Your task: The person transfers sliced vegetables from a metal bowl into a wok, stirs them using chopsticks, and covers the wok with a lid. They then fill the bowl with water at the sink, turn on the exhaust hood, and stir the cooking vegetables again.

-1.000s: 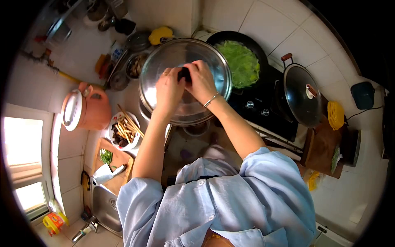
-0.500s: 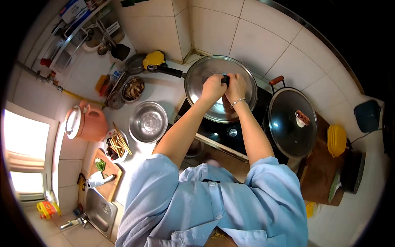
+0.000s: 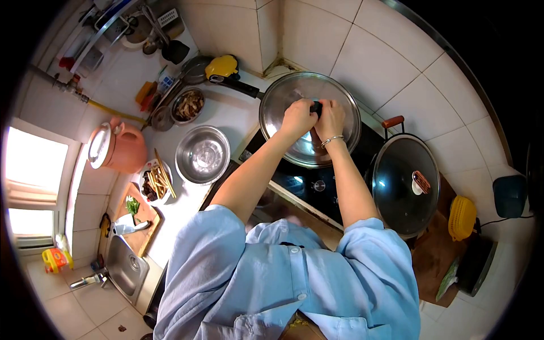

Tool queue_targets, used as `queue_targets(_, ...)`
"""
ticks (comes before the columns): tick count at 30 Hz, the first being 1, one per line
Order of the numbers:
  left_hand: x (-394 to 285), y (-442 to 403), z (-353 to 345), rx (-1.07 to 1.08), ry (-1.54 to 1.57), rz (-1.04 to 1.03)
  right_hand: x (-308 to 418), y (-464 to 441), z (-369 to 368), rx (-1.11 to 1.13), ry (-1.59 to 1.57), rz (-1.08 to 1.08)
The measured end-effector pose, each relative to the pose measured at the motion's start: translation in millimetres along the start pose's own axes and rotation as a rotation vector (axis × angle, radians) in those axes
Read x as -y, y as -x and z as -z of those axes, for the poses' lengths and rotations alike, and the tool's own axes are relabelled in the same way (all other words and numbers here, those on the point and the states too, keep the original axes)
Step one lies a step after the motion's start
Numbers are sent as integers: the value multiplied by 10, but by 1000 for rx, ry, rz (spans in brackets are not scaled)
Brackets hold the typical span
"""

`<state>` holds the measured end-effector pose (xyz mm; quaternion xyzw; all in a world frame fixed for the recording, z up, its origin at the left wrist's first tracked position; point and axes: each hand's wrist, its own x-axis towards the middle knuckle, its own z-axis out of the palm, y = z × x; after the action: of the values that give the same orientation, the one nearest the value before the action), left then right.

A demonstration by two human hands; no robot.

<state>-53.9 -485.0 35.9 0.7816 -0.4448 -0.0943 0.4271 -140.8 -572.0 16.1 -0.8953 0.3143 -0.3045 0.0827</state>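
A large clear lid (image 3: 283,93) lies over the long-handled pan (image 3: 235,85) on the black stove (image 3: 297,184). Both hands meet at the lid's dark knob (image 3: 317,108). My left hand (image 3: 298,120) has its fingers closed on the knob from the left side. From the right, my right hand (image 3: 330,120) grips the same knob, a bracelet on its wrist. The lid and my hands hide most of what the pan holds. Beside it on the stove stands a second lidded pan (image 3: 396,181) with a red-brown knob.
On the left counter are an empty steel bowl (image 3: 203,155), a bowl of sliced food (image 3: 187,106), a bowl with chopsticks (image 3: 157,182), a pink jug (image 3: 122,148), and a cutting board (image 3: 148,218) with a knife (image 3: 127,226). A sink (image 3: 126,266) lies lower left.
Both hands have carried the lid from beside the pan to over it, covering the green food. In the last half second my hands have stayed on the knob while the view shifted slightly.
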Motion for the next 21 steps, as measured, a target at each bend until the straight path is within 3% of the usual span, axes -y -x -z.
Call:
queue_targets(12, 8, 35, 59, 3, 7, 29, 57, -3, -31, 21, 2, 5)
queue_targets(16, 28, 70, 55, -49, 27, -52, 58, 10, -47, 19, -24, 18)
queue_targets(17, -5, 87, 107, 59, 9, 5, 4, 12, -112, 12, -19, 27)
queue_targets(21, -9, 260, 94, -68, -35, -50, 91, 29, 26, 58, 26, 32)
